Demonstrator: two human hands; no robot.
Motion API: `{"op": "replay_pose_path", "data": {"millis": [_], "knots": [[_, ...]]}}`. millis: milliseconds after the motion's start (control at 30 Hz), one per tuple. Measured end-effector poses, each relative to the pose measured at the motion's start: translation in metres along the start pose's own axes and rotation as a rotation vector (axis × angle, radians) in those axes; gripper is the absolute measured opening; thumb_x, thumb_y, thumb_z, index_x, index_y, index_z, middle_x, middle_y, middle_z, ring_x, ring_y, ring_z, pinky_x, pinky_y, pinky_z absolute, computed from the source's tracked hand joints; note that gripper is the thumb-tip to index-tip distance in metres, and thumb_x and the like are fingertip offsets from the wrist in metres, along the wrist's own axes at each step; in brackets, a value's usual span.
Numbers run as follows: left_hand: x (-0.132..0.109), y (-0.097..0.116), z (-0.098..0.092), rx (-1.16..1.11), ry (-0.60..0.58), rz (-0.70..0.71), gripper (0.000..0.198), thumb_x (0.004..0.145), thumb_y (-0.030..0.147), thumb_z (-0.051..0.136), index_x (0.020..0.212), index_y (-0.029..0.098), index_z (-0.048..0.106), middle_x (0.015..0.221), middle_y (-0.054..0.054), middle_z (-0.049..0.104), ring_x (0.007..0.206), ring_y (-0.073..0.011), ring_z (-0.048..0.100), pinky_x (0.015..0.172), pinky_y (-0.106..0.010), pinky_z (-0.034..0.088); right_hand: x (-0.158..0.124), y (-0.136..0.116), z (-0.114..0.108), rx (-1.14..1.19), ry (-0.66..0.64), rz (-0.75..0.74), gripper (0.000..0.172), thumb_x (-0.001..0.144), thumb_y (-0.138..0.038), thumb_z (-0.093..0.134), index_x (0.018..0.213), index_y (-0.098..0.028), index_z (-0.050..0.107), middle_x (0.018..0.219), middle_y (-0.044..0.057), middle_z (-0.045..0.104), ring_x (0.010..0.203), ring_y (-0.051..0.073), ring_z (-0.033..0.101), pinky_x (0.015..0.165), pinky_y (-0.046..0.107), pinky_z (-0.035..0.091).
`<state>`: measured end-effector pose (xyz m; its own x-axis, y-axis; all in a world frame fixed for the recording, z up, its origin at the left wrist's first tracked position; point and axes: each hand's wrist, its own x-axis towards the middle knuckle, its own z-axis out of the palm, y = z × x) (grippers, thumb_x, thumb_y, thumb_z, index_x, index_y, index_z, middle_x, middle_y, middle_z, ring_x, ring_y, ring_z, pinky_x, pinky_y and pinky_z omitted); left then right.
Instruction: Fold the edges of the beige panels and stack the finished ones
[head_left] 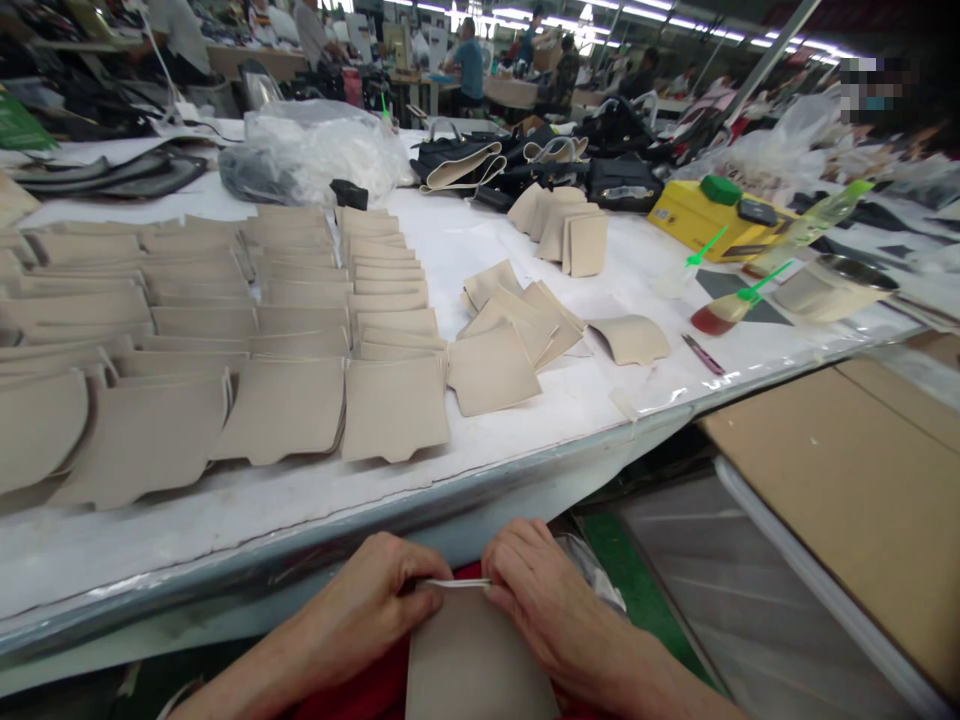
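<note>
Between my two hands, in front of the table edge, is a beige leather-like panel [476, 655] with a pale top edge. My left hand [386, 590] pinches that edge at its left corner, thumb toward me. At the right corner, my right hand [536, 590] grips the same edge with bent fingers. The panel's lower part runs out of the picture. Beyond my hands, rows of similar beige panels [285, 405] overlap on the table. A loose heap of panels [517, 320] lies to their right, beside a single curved panel [630, 338].
The white-covered table [570, 405] crosses the view. Toward the right are small pink-handled snips [703, 354], a bottle of reddish liquid [724, 314], a metal bowl [832, 285] and a yellow box [712, 220]. Brown cardboard [847, 480] stands at lower right. Dark bags [465, 165] lie behind.
</note>
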<state>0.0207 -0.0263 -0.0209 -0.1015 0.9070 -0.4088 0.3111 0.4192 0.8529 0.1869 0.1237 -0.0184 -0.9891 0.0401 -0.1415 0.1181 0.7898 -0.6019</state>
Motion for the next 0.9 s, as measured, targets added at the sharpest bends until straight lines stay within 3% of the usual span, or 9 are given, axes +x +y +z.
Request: {"op": "replay_pose_path", "data": {"millis": [167,267,367,567,700,767,900], "knots": [[0.006,0.001,0.005,0.103,0.054,0.070,0.025,0.074,0.007,0.051,0.079,0.022,0.071,0.077,0.005,0.064,0.077,-0.0119,0.057,0.068,-0.020,0.036,0.000,0.006,0.007,0.001,0.044,-0.023,0.013,0.091,-0.004,0.045,0.087,-0.015,0.050,0.090,0.006,0.055,0.087,0.023,0.045,0.084,0.040,0.035],[0.011,0.005,0.011,0.132,0.071,0.086,0.017,0.083,0.013,0.056,0.077,0.021,0.071,0.075,0.003,0.063,0.076,-0.0126,0.057,0.067,-0.021,0.035,0.000,0.008,0.010,-0.013,0.056,-0.047,0.012,0.091,-0.004,0.045,0.088,-0.016,0.050,0.090,0.006,0.055,0.087,0.022,0.045,0.085,0.040,0.035],[0.016,0.010,0.015,0.117,0.075,0.115,0.022,0.090,0.019,0.055,0.074,0.019,0.069,0.075,0.002,0.063,0.074,-0.0126,0.056,0.068,-0.022,0.035,0.000,0.010,0.010,-0.015,0.092,-0.067,0.012,0.092,-0.006,0.045,0.088,-0.016,0.049,0.088,0.006,0.055,0.086,0.022,0.046,0.084,0.039,0.035],[0.019,0.012,0.015,0.050,0.064,0.144,0.025,0.093,0.025,0.054,0.076,0.019,0.071,0.074,0.001,0.065,0.074,-0.0141,0.059,0.067,-0.022,0.036,-0.003,0.016,0.007,0.138,0.184,-0.048,0.012,0.091,-0.011,0.055,0.083,-0.018,0.050,0.084,0.003,0.055,0.083,0.020,0.048,0.078,0.034,0.036],[0.018,0.015,0.012,0.080,0.036,0.139,0.024,0.093,0.023,0.051,0.082,0.021,0.072,0.078,0.001,0.067,0.077,-0.0150,0.060,0.069,-0.023,0.037,-0.007,0.018,-0.002,0.287,0.162,0.061,0.026,0.079,-0.007,0.071,0.095,-0.017,0.053,0.093,0.002,0.059,0.090,0.019,0.050,0.080,0.030,0.038],[0.018,0.016,0.012,0.085,0.012,0.153,0.024,0.093,0.022,0.050,0.083,0.021,0.072,0.080,0.001,0.068,0.078,-0.0150,0.060,0.070,-0.022,0.037,-0.006,0.019,-0.006,0.278,0.112,0.040,0.032,0.076,-0.007,0.075,0.099,-0.017,0.056,0.096,0.002,0.061,0.094,0.019,0.051,0.084,0.031,0.037],[0.019,0.014,0.015,0.082,0.007,0.175,0.025,0.095,0.023,0.049,0.086,0.024,0.072,0.082,0.003,0.069,0.081,-0.0142,0.060,0.072,-0.022,0.037,-0.004,0.024,-0.007,0.179,0.073,-0.045,0.015,0.081,-0.013,0.074,0.086,-0.018,0.060,0.084,-0.002,0.064,0.089,0.017,0.054,0.084,0.032,0.033]]}}
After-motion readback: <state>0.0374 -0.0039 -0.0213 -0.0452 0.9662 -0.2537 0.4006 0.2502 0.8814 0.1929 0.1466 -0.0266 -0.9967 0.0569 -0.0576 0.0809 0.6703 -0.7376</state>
